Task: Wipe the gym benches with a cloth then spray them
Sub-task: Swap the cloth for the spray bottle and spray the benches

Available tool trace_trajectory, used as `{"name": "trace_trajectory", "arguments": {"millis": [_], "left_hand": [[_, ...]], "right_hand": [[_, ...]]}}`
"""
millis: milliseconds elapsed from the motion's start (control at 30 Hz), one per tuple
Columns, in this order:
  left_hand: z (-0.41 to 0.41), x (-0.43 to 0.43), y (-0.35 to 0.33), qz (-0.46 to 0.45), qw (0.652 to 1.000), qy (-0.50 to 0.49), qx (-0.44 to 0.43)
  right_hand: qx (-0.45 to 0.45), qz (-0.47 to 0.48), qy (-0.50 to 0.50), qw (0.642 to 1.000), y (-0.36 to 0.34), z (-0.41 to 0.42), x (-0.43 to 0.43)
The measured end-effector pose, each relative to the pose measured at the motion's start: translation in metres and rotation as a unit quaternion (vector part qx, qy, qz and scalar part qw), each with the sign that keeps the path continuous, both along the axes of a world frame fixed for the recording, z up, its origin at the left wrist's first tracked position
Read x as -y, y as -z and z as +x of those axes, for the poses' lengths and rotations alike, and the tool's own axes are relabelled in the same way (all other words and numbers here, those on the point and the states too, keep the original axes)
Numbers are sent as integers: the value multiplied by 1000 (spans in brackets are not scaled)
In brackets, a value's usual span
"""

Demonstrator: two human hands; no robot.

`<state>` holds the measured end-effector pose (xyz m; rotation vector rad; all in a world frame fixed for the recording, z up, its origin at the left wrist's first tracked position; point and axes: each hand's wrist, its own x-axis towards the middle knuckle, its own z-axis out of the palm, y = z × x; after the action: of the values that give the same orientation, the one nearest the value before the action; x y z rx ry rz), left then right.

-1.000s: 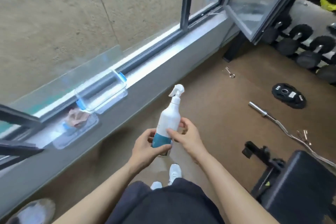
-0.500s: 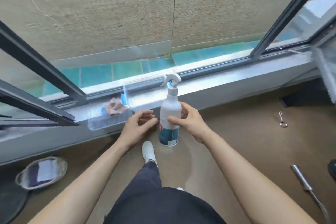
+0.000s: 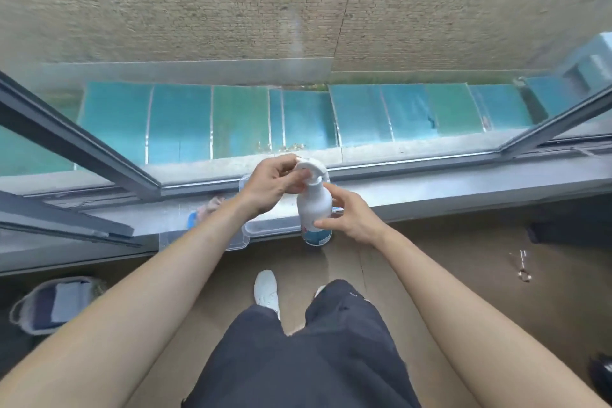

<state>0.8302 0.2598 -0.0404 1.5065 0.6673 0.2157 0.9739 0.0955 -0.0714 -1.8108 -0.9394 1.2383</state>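
1. Nearest, the person's dark shorts [image 3: 308,358] and a white shoe [image 3: 266,288] fill the bottom of the view, standing on brown gym flooring [image 3: 463,275]; no bench is in sight.
2. Further out, both forearms reach forward and converge on a white spray bottle [image 3: 314,205], held upright in front of the windowsill [image 3: 463,189], its blue-labelled base lowest and its long axis running roughly vertical.
3. The right hand [image 3: 351,219] is wrapped around the bottle's body from the right, thumb and fingers closed on it, carrying the weight.
4. The left hand [image 3: 271,184] is curled over the trigger head [image 3: 311,169] from the left, fingers pinched on the nozzle end. It looks like the nozzle is being twisted or checked, though I cannot tell which way.
5. The relation that counts: the head sits directly above the right-hand grip, so the left hand turns on the same vertical axis the right hand steadies.
6. Behind the hands, a clear plastic container [image 3: 265,228] rests on the sill, and a pinkish cloth [image 3: 212,205] lies just left of the left wrist, partly hidden.
7. Farthest, beyond the glass, blue roof panels [image 3: 231,122] and a brick wall [image 3: 298,3].
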Motion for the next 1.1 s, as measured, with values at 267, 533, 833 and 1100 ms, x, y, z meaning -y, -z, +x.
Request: {"name": "trace_trajectory", "arguments": {"millis": [267,533,833,1100], "left_hand": [[31,-4,67,10,996,-70,-60],[51,-10,133,-10,986,-115,-116],[70,-38,181,47,987,-48,-143],[38,-35,202,53,979,-25,-196]], "right_hand": [[48,48,40,997,22,64,-46],[128,-8,-51,990,71,80,-88],[213,-85,-34,973,117,81,-107],[264,-155,-58,950,136,53,-103]]}}
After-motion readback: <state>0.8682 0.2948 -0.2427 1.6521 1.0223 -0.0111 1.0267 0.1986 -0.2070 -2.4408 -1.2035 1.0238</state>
